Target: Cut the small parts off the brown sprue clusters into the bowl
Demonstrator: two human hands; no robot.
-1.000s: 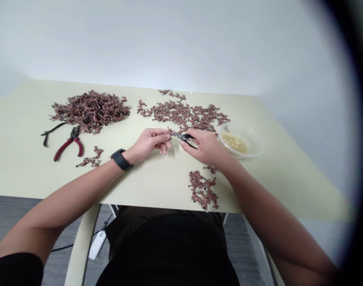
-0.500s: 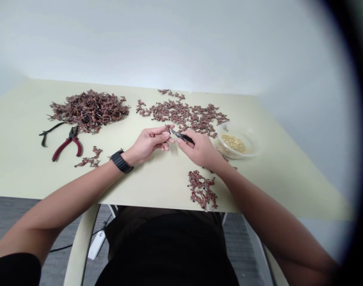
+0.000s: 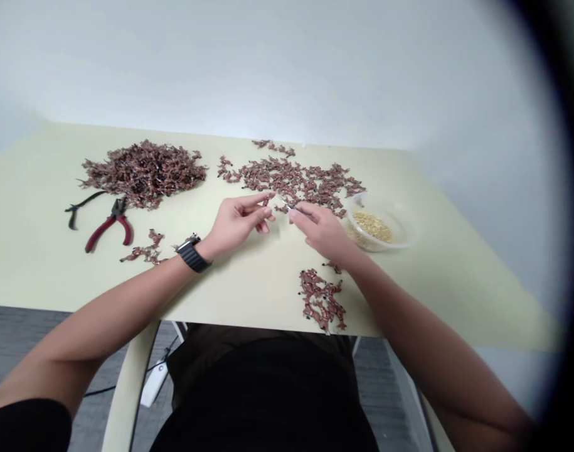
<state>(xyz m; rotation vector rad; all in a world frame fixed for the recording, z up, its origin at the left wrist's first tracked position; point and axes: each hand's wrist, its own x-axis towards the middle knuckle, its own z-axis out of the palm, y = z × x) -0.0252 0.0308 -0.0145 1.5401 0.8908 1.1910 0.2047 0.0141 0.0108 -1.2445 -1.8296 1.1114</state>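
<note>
My left hand [image 3: 237, 221] pinches a small brown figurine [image 3: 266, 201] between thumb and fingertips. Closed around a pair of small pliers [image 3: 290, 206], my right hand [image 3: 323, 231] hides most of the handles. The tips of the pliers point at the figurine with a small gap between them; whether they grip anything is too small to tell. Beyond both hands lies a spread of similar brown figurines [image 3: 287, 176]. A smaller group of figurines [image 3: 320, 300] lies at the table's front edge, below my right wrist.
A big heap of brown pieces [image 3: 145, 169] sits at the back left. In front of it lie red-handled pliers [image 3: 110, 225] and a black-handled tool [image 3: 82, 204]. A clear bowl [image 3: 406, 242] with gold bits [image 3: 372, 226] stands right. Several figurines [image 3: 148, 250] lie near my left wrist.
The pliers have drawn back from the figurine and turned, so that less of the black handle shows. My left hand still holds the figurine in nearly the same spot.
</note>
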